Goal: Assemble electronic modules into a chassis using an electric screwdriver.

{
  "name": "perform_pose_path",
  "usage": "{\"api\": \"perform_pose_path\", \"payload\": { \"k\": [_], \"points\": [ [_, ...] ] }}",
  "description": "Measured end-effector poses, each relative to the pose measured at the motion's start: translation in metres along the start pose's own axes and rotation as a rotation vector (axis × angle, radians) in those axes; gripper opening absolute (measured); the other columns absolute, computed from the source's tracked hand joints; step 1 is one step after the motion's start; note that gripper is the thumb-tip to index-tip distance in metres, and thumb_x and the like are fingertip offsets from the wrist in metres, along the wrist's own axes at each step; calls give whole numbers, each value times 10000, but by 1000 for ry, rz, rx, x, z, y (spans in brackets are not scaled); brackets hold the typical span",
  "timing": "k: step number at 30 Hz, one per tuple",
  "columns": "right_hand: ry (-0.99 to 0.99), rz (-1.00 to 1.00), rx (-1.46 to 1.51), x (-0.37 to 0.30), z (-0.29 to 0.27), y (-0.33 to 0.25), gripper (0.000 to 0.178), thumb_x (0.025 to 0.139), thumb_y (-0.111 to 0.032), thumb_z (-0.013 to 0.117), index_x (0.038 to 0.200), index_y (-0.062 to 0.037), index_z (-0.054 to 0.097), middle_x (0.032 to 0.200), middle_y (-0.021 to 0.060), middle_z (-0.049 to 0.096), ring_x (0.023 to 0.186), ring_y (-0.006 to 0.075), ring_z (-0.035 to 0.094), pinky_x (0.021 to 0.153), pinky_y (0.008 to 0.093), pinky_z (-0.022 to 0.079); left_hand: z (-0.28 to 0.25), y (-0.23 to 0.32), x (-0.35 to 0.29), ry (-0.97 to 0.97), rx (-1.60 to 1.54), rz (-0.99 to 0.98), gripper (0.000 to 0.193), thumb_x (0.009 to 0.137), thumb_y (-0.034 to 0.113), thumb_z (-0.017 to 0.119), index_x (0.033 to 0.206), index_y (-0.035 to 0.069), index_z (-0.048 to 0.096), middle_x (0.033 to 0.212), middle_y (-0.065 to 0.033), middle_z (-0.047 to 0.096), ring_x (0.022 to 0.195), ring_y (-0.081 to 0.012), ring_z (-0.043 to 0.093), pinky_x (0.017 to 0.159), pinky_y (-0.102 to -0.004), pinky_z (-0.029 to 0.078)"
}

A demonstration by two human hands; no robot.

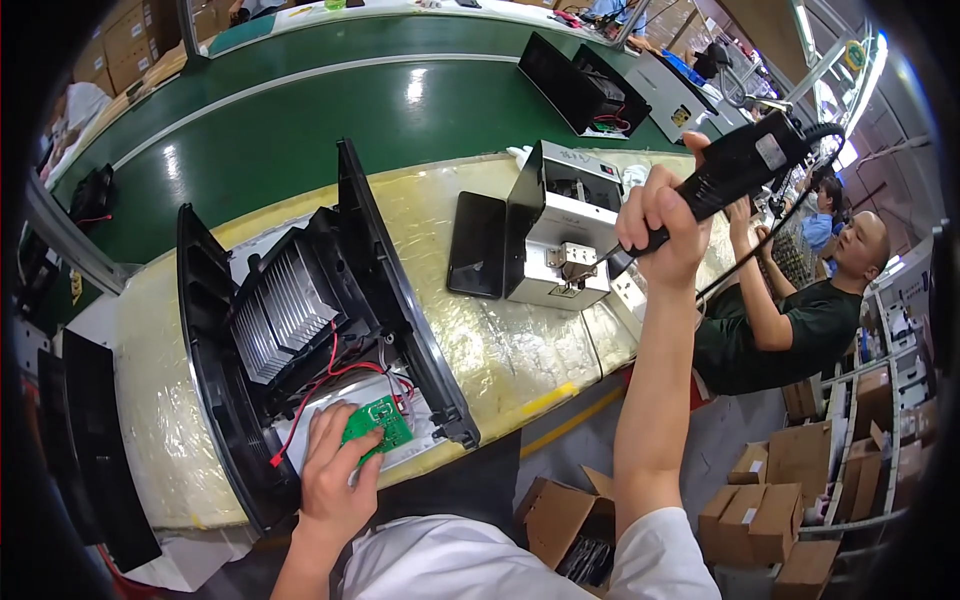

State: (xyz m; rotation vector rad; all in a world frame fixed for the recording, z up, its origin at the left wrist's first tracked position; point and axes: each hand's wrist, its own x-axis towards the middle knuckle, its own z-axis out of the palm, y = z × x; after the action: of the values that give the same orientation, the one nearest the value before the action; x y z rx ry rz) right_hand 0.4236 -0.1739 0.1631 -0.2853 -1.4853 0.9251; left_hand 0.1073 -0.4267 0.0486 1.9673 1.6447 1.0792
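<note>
Rectangular circuit board [392,424] is showing bright green, flecked with dark and pale components; small plastic plug [277,460] is glowing red against the long black plastic housing [402,305]. Ribbed metal heat sink [283,322] is gleaming silver, striped with dark parallel lines. Corded cylindrical power tool [728,172] is reading matte black with one white label patch, while crinkled film-covered bench top [530,355] is shining pale yellow beside the smooth, deep-green conveyor belt [400,125].

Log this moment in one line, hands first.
Left hand: touching green circuit board; Right hand: gripping black corded tool; Board: between walls of black casing; Red wires: inside casing
</note>
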Motion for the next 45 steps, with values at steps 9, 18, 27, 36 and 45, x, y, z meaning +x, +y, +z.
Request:
{"api": "perform_pose_path", "payload": {
  "k": [9,18,27,36,45],
  "points": [
    [82,111,11,-9,-6,0,804,961,-161,579,1610,-183,104,688,6,362,449,106,398,416,277,390,13,0,3,37,12,5,301,698,-45,762,994,-27,708,1229,-259,601,1176,-462,566,1042,-530,422],
    [62,-108,219,-34,87,-116,278,1016,-266,477,767,-178,389,557,-24,357,470,114,317,742,416,471,39,13,21,110,-36,65,301,734,-9,755,1033,-5,719,1227,-241,605,1207,-423,560,1054,-523,413],
    [151,-81,98,-74,192,-53,760,998,-107,570,1584,-149,88,716,41,484,468,152,484,445,321,473,46,9,23,160,-62,96,288,740,-34,747,1026,-12,718,1224,-241,602,1193,-438,562,1039,-507,438],
    [102,-2,87,-84,181,-21,647,960,-26,612,1422,47,166,685,56,543,505,128,543,524,263,480,64,18,27,173,-96,123,375,726,-42,751,1087,25,677,1234,-222,589,1188,-440,550,1003,-517,446],
    [77,-15,98,-85,181,-10,640,924,12,651,1389,24,212,717,59,586,558,104,560,549,231,486,65,22,26,181,-82,122,363,721,-51,752,1068,20,672,1236,-201,584,1194,-430,547,1006,-521,445]
  ]
}}
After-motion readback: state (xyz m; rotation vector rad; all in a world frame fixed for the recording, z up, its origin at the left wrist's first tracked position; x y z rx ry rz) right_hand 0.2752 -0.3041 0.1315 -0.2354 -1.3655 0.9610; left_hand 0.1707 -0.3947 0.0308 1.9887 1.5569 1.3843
